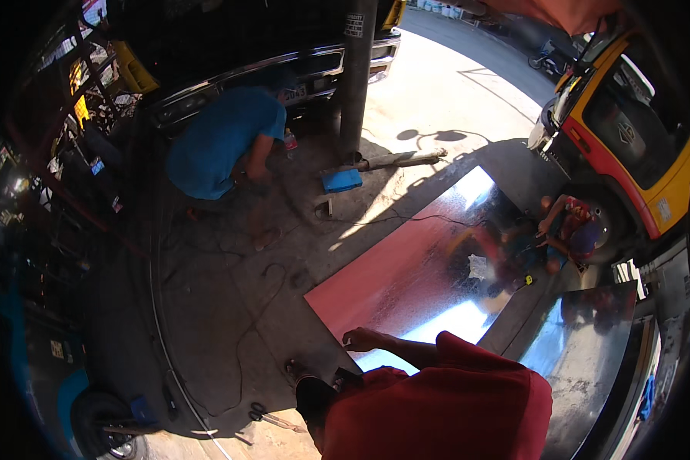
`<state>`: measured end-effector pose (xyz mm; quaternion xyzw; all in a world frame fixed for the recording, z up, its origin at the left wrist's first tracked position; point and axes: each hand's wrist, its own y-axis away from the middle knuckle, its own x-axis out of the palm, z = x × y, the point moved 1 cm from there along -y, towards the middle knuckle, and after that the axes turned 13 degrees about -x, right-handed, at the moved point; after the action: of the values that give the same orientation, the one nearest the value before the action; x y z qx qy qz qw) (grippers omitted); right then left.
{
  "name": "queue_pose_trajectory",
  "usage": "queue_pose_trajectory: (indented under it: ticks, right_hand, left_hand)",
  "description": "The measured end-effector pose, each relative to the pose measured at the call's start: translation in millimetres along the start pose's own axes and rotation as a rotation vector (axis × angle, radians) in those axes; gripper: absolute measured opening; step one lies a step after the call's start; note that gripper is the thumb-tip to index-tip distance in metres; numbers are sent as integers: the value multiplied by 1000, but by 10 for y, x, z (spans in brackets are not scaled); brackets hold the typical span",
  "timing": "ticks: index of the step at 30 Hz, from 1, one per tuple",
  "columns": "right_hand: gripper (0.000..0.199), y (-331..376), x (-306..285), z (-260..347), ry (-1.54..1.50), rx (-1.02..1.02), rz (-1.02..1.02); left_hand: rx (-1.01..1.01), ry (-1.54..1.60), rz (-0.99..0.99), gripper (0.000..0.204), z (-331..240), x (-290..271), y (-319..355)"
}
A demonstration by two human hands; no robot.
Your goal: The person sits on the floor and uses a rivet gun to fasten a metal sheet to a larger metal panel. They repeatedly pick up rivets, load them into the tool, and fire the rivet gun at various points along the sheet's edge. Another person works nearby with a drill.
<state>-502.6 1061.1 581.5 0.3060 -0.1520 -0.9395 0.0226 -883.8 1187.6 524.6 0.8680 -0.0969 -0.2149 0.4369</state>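
A large shiny metal sheet (pixel 406 276) lies flat on the concrete floor, reflecting red and bright sky. My left hand (pixel 366 338) reaches out of a red sleeve and curls over the sheet's near corner edge. My right hand is out of sight behind my red shirt (pixel 445 406). My dark shoe (pixel 313 392) stands on the floor just below that corner. A person in a red top and blue cap (pixel 571 230) crouches at the sheet's far right side.
A person in a blue shirt (pixel 222 142) crouches by a black vehicle's bumper (pixel 284 65) and a steel post (pixel 356 77). A yellow and red truck (pixel 636 138) stands right. A second metal sheet (pixel 590 345), blue box (pixel 341 180), pipe (pixel 399 159), cables (pixel 245 337) and hand tool (pixel 264 415) lie about.
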Motion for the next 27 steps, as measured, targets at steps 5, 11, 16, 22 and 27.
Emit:
queue_pose_trajectory:
  ticks: [5, 11, 16, 22, 27]
  right_hand:
    - [32, 297, 180, -846, -55, 387, -167]
    - [43, 701, 235, -725, -513, 1066, -496]
    - [39, 444, 311, -135, -700, 1018, -741]
    - [42, -126, 687, 327, -891, 1169, -768]
    - [43, -554, 764, 203, -910, 1114, -526]
  left_hand:
    - [108, -303, 144, 109, -1585, 253, -1115]
    - [-7, -604, 83, 105, -2710, -104, -2239]
    - [83, -831, 22, 102, -3536, -406, -2982]
    - [393, -983, 329, 115, -5050, 1586, -2941]
    - [859, -953, 778, 123, -5858, 3454, -1963]
